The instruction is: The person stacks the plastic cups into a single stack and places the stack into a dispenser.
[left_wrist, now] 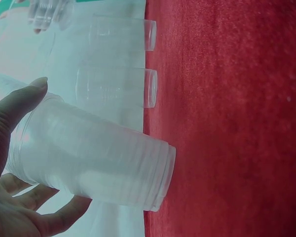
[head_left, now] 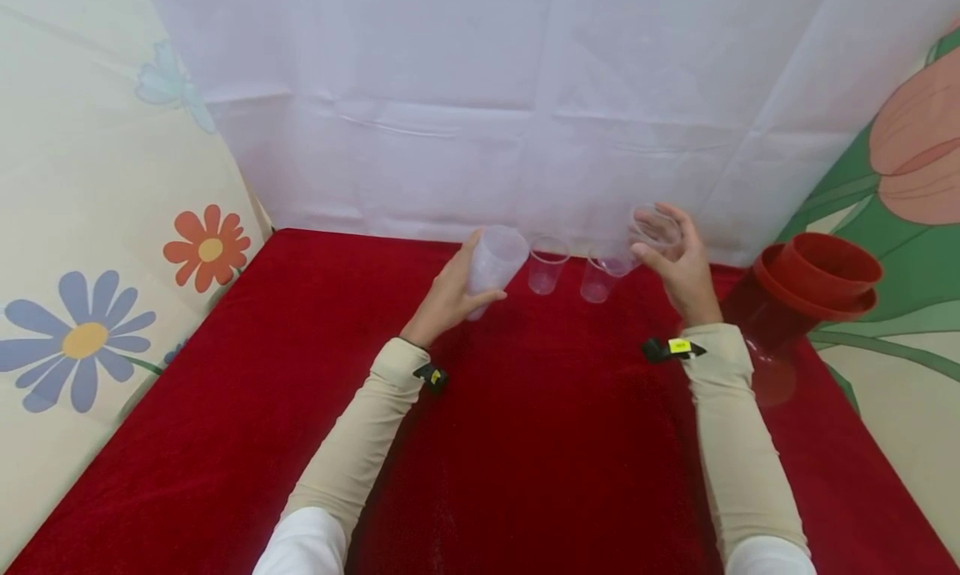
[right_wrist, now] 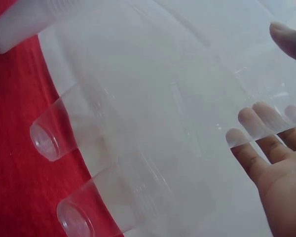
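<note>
My left hand (head_left: 441, 304) grips a stack of nested clear plastic cups (head_left: 497, 262). The stack tilts, its rims up and its bases low over the cloth. A single clear plastic cup (right_wrist: 202, 94) is held in my right hand (head_left: 686, 271), the fingers along one side and the thumb opposite; its base points down and left in the head view. Between the hands, two more clear cups stand upright on the red cloth: a left one (head_left: 547, 267) beside the stack, and a right one (head_left: 597, 283) below the held cup, partly overlapped by it.
A red cloth (head_left: 525, 442) covers the table. At the right stands a red container (head_left: 787, 296) with a wide rim, close to my right forearm. A white sheet (head_left: 450, 75) hangs behind the table, with flower-patterned cloth (head_left: 82, 342) at the sides.
</note>
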Available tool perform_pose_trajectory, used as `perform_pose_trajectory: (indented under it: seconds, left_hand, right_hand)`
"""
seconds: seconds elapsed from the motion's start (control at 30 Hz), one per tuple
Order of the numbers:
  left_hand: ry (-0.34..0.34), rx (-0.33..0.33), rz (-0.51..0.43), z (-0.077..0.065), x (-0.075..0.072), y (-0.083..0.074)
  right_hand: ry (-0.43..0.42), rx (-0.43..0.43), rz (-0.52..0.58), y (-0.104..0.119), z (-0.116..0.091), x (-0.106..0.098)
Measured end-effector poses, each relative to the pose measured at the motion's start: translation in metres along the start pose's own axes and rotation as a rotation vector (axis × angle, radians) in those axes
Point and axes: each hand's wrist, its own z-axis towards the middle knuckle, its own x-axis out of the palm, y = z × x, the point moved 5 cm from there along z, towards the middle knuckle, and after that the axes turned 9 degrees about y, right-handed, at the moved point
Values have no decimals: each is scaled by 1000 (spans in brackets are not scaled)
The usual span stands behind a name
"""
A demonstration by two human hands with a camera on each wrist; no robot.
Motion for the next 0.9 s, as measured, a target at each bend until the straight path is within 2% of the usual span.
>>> perform_pose_trajectory:
  seconds: [0.57,0.9]
  left_hand:
    - [4,-8,19,1,1,-1]
    - [0,-3,13,1,2,1]
  right_hand:
    - [-20,-7,-20,3,7,7]
    - [-16,-24,25,3,12,12]
